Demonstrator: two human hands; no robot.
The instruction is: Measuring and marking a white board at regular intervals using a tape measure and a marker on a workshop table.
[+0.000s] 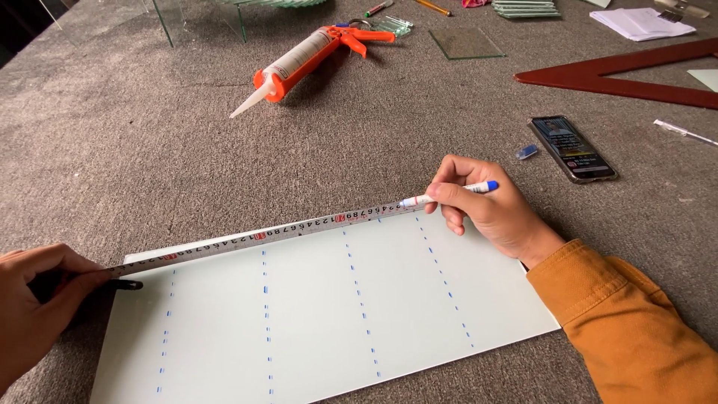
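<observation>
A tape measure lies stretched along the pale glass sheet's far edge, marker tip touching it.

Head camera looks down, close over table

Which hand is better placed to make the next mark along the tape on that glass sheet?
Right. The right hand holds the blue marker with its tip at the tape measure on the glass sheet. The left hand is busy holding the tape's case end.
</observation>
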